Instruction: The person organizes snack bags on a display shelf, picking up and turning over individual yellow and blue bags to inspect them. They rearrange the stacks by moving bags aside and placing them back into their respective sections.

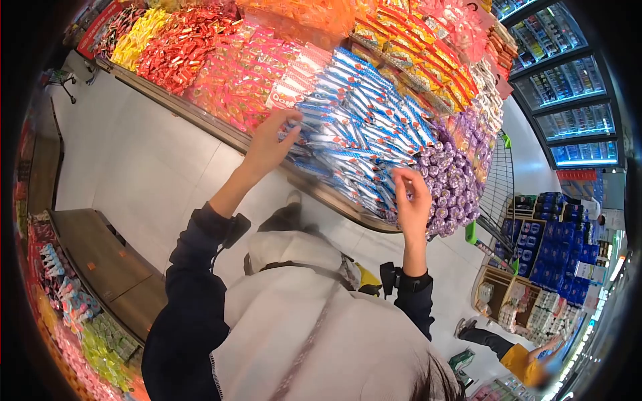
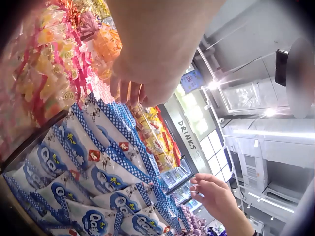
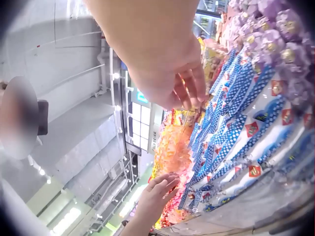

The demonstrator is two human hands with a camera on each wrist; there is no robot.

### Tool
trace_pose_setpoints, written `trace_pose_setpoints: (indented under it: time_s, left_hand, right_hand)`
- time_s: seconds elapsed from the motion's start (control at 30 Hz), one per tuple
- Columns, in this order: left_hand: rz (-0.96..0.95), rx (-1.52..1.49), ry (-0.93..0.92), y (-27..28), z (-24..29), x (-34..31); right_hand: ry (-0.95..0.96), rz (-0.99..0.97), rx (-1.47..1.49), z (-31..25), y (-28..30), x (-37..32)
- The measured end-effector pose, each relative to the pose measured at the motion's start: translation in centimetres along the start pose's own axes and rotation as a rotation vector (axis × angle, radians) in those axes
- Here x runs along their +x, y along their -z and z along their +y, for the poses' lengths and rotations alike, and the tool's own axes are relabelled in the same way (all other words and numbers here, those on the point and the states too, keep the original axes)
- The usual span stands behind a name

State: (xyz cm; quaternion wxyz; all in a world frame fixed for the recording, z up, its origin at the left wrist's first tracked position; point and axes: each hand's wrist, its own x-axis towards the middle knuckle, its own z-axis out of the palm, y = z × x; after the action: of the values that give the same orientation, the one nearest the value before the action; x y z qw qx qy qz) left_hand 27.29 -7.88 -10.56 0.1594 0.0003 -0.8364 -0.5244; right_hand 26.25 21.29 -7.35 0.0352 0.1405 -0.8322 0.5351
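Blue-and-white candy packets [image 1: 364, 134] with dotted edges lie heaped in a bin at the middle of the display. My left hand [image 1: 269, 145] is over the left edge of this heap, fingers loosely bent, nothing seen in its grasp. At the right end of the packets, beside purple-wrapped round candies [image 1: 445, 184], my right hand [image 1: 413, 200] is raised with thumb and fingers apart. The left wrist view shows the upright packets [image 2: 103, 172] close below the left hand [image 2: 157, 54]. In the right wrist view, the right hand [image 3: 162, 64] hangs loosely beside the packets.
Pink packets [image 1: 234, 80] and red candies [image 1: 180, 53] fill the bins to the left, yellow-red bags [image 1: 421, 53] the back. A wooden edge [image 1: 334, 200] runs along the display's front. A shopping cart [image 1: 501, 180] stands right; a person in yellow [image 1: 518, 361] is farther off.
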Motion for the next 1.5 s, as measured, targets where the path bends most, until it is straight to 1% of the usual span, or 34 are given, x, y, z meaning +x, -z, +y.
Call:
trace_pose_setpoints:
  time_s: [0.03,0.1,0.13,0.17,0.27,0.37,0.47,0.67,0.7,0.8,0.87,0.93,1.03,1.07,1.13,1.17,1.27,1.3,1.33,1.4,1.43,1.5]
  left_hand:
    - [-0.001,-0.021,-0.009,0.1,-0.2,0.7]
    - [-0.004,-0.064,-0.031,0.4,-0.6,2.2]
    - [-0.021,-0.044,-0.035,0.5,-0.5,2.8]
    - [-0.037,-0.024,-0.039,0.6,-0.3,3.4]
    - [-0.094,-0.006,-0.097,0.1,0.1,4.6]
    - [-0.157,-0.014,-0.180,-1.2,-1.0,5.1]
    - [-0.238,0.001,-0.221,-1.4,-1.0,5.1]
    - [-0.250,-0.033,-0.197,-1.2,-2.1,4.8]
    - [-0.249,-0.024,-0.198,-1.1,-2.2,4.8]
    - [-0.242,0.010,-0.200,-0.5,-1.9,4.7]
    - [-0.233,0.045,-0.203,0.0,-1.3,4.8]
    - [-0.225,0.022,-0.230,-0.2,-1.2,5.3]
    - [-0.255,-0.044,-0.231,-0.4,0.6,6.3]
    - [-0.270,-0.070,-0.224,-0.5,1.6,6.8]
    - [-0.347,-0.352,-0.048,-1.2,3.3,7.3]
    - [-0.383,-0.491,0.042,-1.4,3.9,7.4]
    - [-0.617,-0.738,0.278,-1.6,5.0,7.4]
    - [-0.709,-0.780,0.433,-1.0,6.3,7.5]
    - [-0.751,-0.762,0.447,-0.8,6.6,7.4]
    - [-0.834,-0.723,0.477,-0.7,6.8,7.1]
    - [-0.776,-0.875,0.420,-1.0,7.2,6.5]
    - [-0.759,-0.865,0.361,-1.9,6.9,5.8]
  right_hand:
    - [0.056,-0.027,-0.103,-0.9,-0.3,1.5]
    - [0.109,-0.065,-0.266,-0.9,-1.9,3.9]
    - [0.134,-0.086,-0.349,-0.8,-2.7,4.9]
    - [0.112,-0.114,-0.431,-0.7,-3.6,5.8]
    - [0.196,-0.228,-0.695,0.4,-5.6,7.5]
    - [0.160,-0.288,-0.771,0.6,-6.8,8.0]
    - [0.168,-0.253,-0.872,0.7,-7.4,7.8]
    - [0.189,-0.198,-0.876,2.0,-7.2,7.8]
    - [0.208,-0.172,-0.850,1.8,-7.3,7.8]
    - [0.150,-0.204,-0.675,0.8,-6.3,8.2]
    - [0.073,-0.105,-0.320,0.3,-5.1,8.9]
    - [-0.019,-0.049,-0.100,-0.5,-4.0,9.5]
    - [-0.074,-0.064,0.257,-2.4,-2.1,10.6]
    - [-0.033,-0.084,0.315,-2.5,-1.5,11.0]
    - [-0.179,-0.058,0.435,-4.8,-1.2,11.3]
    - [-0.201,-0.082,0.429,-5.2,-1.1,11.4]
    - [-0.244,-0.150,0.412,-5.9,-0.9,11.4]
    - [-0.245,-0.170,0.408,-6.1,-1.0,11.3]
    - [-0.246,-0.190,0.403,-6.3,-1.2,11.0]
    - [-0.252,-0.167,0.385,-6.2,-1.6,10.7]
    - [-0.251,-0.162,0.380,-5.9,-1.8,10.6]
    - [-0.247,-0.156,0.359,-5.1,-2.2,10.4]
